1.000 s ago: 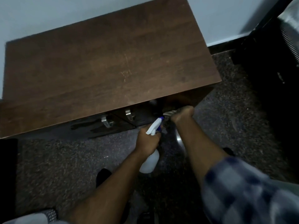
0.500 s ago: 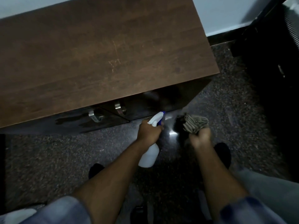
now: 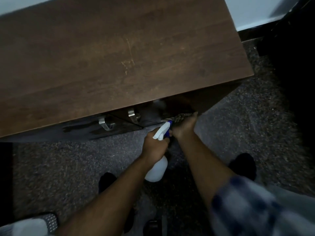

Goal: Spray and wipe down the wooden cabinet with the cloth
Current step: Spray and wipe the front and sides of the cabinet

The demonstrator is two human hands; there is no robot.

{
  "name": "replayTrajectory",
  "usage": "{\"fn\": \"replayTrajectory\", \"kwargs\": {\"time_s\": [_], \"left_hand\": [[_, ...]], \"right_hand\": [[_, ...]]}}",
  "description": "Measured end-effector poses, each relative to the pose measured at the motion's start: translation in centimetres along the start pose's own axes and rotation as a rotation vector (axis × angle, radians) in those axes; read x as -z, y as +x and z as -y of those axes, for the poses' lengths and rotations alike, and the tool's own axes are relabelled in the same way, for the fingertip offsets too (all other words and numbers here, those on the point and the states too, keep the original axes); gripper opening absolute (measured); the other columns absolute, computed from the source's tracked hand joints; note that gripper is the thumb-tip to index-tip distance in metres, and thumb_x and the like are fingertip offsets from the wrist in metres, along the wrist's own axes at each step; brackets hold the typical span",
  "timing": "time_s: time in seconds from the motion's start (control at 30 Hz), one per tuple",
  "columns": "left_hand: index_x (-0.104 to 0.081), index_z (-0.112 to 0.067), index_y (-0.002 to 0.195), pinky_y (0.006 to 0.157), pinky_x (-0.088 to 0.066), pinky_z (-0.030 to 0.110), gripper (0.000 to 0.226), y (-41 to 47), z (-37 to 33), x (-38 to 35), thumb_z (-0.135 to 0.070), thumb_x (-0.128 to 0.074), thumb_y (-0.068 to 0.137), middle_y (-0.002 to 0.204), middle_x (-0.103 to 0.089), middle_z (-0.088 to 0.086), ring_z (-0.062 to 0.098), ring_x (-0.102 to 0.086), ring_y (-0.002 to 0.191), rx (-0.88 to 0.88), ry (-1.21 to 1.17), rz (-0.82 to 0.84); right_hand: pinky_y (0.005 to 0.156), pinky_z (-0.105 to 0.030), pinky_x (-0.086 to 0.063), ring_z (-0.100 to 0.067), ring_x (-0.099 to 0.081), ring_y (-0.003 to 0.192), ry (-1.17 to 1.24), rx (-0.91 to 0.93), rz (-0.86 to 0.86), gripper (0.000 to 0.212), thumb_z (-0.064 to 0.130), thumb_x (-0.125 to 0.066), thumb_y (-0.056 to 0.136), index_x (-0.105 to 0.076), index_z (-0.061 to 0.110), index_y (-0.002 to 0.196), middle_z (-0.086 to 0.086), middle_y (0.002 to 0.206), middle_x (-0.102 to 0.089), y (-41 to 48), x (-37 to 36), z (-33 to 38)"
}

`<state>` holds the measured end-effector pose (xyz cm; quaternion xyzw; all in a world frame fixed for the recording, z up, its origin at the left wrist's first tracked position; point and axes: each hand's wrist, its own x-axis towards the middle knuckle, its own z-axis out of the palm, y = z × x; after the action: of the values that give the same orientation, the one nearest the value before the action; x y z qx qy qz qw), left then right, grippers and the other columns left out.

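The wooden cabinet (image 3: 119, 53) fills the upper view, its dark brown top seen from above and its front face in shadow below the edge. My left hand (image 3: 156, 147) grips a white spray bottle (image 3: 156, 169) with a white and blue nozzle pointing at the cabinet front. My right hand (image 3: 185, 127) presses a striped grey cloth (image 3: 180, 117) against the lower right of the cabinet front. Most of the cloth is hidden under the hand and the overhanging top.
Two metal handles (image 3: 105, 124) (image 3: 133, 114) stick out of the cabinet front, with wet streaks on the left door. Speckled dark floor (image 3: 68, 160) lies below. A dark piece of furniture (image 3: 296, 65) stands at the right. My feet (image 3: 242, 165) are near the cabinet.
My right hand has moved forward from the floor area and put the cloth back against the cabinet's lower right front. The left hand kept the bottle in much the same place.
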<state>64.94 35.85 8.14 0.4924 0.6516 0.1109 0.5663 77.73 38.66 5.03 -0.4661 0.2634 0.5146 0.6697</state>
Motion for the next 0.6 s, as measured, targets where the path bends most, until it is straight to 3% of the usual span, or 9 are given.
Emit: {"fn": "replayTrajectory", "kwargs": {"time_s": [0.1,0.13,0.2,0.27,0.37,0.4,0.5,0.57,0.6], "left_hand": [[-0.067,0.01,0.12,0.056,-0.042,0.02,0.031,0.0,0.3,0.7,0.005,-0.062,0.09,0.064,-0.067,0.003,0.006,-0.054,0.055,-0.019,0.032,-0.004],[-0.067,0.009,0.12,0.054,-0.042,0.02,0.031,0.0,0.3,0.7,0.005,-0.061,0.091,0.062,-0.065,-0.001,0.006,-0.054,0.054,-0.026,0.034,0.012],[-0.069,0.006,0.12,0.054,-0.042,0.02,0.03,-0.1,0.1,0.6,0.005,-0.061,0.091,0.06,-0.06,-0.011,0.008,-0.053,0.056,-0.03,0.018,0.026],[-0.074,-0.003,0.117,0.058,-0.044,0.023,0.029,0.0,-0.6,0.4,0.003,-0.062,0.091,0.064,-0.061,-0.008,0.011,-0.056,0.059,-0.007,-0.019,0.001],[-0.072,-0.027,0.093,0.059,-0.042,0.023,0.032,0.0,-0.9,0.7,0.003,-0.062,0.091,0.067,-0.061,-0.006,0.011,-0.055,0.061,0.022,-0.103,-0.054],[-0.071,-0.029,0.096,0.058,-0.042,0.021,0.036,-0.3,-0.7,0.8,0.005,-0.062,0.09,0.069,-0.061,-0.008,0.008,-0.054,0.06,0.018,-0.126,-0.059],[-0.073,-0.015,0.12,0.054,-0.042,0.015,0.038,-1.4,-0.4,1.4,0.007,-0.061,0.091,0.071,-0.062,-0.007,0.007,-0.054,0.06,0.007,-0.158,-0.1],[-0.073,-0.015,0.108,0.059,-0.045,0.019,0.03,-2.2,-0.4,2.0,0.007,-0.062,0.091,0.073,-0.064,-0.007,0.013,-0.058,0.066,-0.027,-0.17,-0.113],[-0.073,-0.017,0.097,0.06,-0.046,0.024,0.028,-2.6,-0.2,2.3,0.007,-0.062,0.091,0.071,-0.065,-0.004,0.017,-0.059,0.068,-0.031,-0.177,-0.125]], "right_hand": [[0.091,-0.041,-0.053,-0.031,-0.065,0.109,0.093,0.095,0.006,0.069,0.064,-0.022,0.1,-0.061,0.019,0.134,-0.013,0.126,-0.067,1.0,0.9,2.2],[0.093,-0.04,-0.052,-0.031,-0.065,0.109,0.102,0.143,-0.04,0.071,0.066,-0.021,0.099,-0.061,0.018,0.134,-0.012,0.128,-0.066,1.6,0.6,3.3],[0.106,-0.039,-0.045,-0.032,-0.056,0.123,0.116,0.192,-0.067,0.072,0.066,-0.018,0.1,-0.052,0.018,0.141,-0.012,0.144,-0.055,2.6,-0.1,4.3],[0.117,-0.042,-0.033,-0.033,-0.042,0.138,0.087,0.147,-0.081,0.072,0.065,-0.019,0.101,-0.04,0.017,0.151,-0.011,0.156,-0.039,1.9,-0.8,3.4],[0.112,-0.052,-0.039,-0.037,-0.055,0.127,0.118,0.048,0.013,0.072,0.066,-0.024,0.098,-0.054,0.017,0.142,-0.017,0.14,-0.057,-0.5,-1.1,2.6],[0.109,-0.053,-0.042,-0.037,-0.058,0.124,0.145,0.076,-0.018,0.072,0.067,-0.027,0.096,-0.057,0.018,0.139,-0.016,0.135,-0.062,-1.2,-1.4,3.0],[0.113,-0.059,-0.034,-0.038,-0.052,0.129,0.204,0.08,-0.058,0.096,0.087,-0.04,0.075,-0.052,0.022,0.145,-0.013,0.145,-0.054,2.9,-0.2,2.4],[0.116,-0.06,-0.026,-0.038,-0.045,0.135,0.16,0.056,-0.119,0.117,0.098,-0.043,0.059,-0.045,0.024,0.15,-0.013,0.154,-0.042,3.7,-0.3,1.2],[0.117,-0.059,-0.025,-0.038,-0.044,0.136,0.166,-0.011,-0.082,0.11,0.096,-0.036,0.068,-0.043,0.025,0.151,-0.012,0.155,-0.042,2.5,-0.6,0.8]]}}
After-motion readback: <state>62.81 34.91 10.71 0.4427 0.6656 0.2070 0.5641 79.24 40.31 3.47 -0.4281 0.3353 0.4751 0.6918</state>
